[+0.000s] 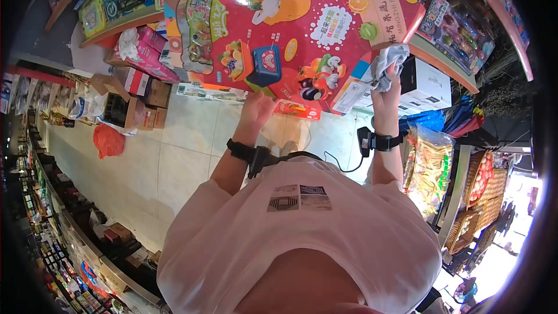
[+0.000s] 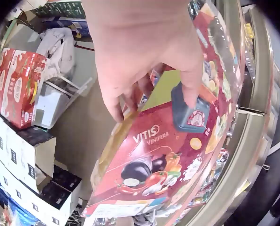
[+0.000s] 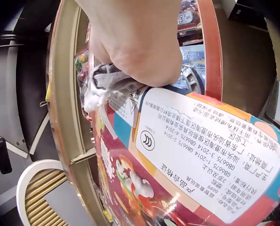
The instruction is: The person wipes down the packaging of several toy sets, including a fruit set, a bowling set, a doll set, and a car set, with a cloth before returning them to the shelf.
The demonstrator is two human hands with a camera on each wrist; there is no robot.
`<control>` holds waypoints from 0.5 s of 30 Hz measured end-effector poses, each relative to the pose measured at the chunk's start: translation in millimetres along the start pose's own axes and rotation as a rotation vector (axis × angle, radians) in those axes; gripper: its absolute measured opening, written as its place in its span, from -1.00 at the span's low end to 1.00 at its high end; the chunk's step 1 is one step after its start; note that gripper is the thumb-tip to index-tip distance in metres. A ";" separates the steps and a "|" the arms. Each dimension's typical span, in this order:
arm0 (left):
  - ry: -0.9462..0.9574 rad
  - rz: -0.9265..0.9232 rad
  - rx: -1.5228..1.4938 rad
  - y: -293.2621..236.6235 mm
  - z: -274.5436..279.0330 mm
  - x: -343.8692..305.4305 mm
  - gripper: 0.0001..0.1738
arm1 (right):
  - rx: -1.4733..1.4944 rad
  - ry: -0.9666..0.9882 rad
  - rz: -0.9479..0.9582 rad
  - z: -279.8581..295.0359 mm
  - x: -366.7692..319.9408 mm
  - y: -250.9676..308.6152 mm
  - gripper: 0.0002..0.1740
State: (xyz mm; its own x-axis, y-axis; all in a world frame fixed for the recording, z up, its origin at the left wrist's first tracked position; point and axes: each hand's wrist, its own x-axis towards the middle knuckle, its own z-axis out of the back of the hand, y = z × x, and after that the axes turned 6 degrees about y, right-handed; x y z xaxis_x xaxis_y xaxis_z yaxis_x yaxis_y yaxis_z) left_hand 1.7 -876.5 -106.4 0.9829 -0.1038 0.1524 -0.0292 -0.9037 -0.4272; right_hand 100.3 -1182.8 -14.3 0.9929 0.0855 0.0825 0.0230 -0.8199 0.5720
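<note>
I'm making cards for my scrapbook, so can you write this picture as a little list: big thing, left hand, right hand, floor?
Big thing: large red cardboard box, printed with fruit and vegetables
Left hand: grips the box's near edge
Right hand: holds a crumpled grey cloth at the box's corner
Floor: pale, shiny tiles, with a crumpled red plastic bag on it

Beneath the left hand point(image 1: 257, 110) lies a floor of pale, shiny tiles point(image 1: 186, 151). Left of this hand and behind, long shelves point(image 1: 87, 253) are full of goods point(image 1: 87, 296). An orange-edged shelf point(image 1: 456, 77) is at the right of the right hand point(image 1: 386, 87), and farther right shines bright white light point(image 1: 517, 215).
</note>
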 end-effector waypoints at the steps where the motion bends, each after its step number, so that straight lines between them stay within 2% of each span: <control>1: -0.021 -0.002 0.013 0.4 -2.0 -1.5 -0.29 | 0.003 -0.003 -0.003 0.6 -0.6 0.0 -0.62; 6: -0.049 -0.056 0.080 4.7 0.1 -5.3 -0.35 | -0.001 -0.031 -0.047 21.4 -0.7 -10.5 -0.60; 9: -0.139 0.010 0.024 0.6 4.0 -7.5 -0.39 | 0.079 -0.108 -0.095 29.9 0.1 -15.8 -0.60; 11: -0.135 -0.006 0.062 1.7 5.1 -9.7 -0.40 | -0.051 -0.031 -0.066 37.4 -4.2 -19.4 -0.60; 13: -0.121 -0.023 0.093 1.8 -2.3 -9.0 -0.41 | 0.057 -0.084 -0.124 29.5 -1.9 -19.6 -0.60; 15: -0.106 -0.040 0.112 3.7 -12.5 -8.1 -0.41 | 0.047 -0.114 -0.144 31.4 0.3 -22.6 -0.58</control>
State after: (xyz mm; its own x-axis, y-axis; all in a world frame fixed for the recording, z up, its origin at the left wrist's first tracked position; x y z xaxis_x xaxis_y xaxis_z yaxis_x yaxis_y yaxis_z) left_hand -8.6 -884.2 -98.0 0.9967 -0.0191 0.0791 0.0250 -0.8534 -0.5206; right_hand 103.7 -1182.0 -52.9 0.9857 0.1415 -0.0918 0.1687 -0.8297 0.5321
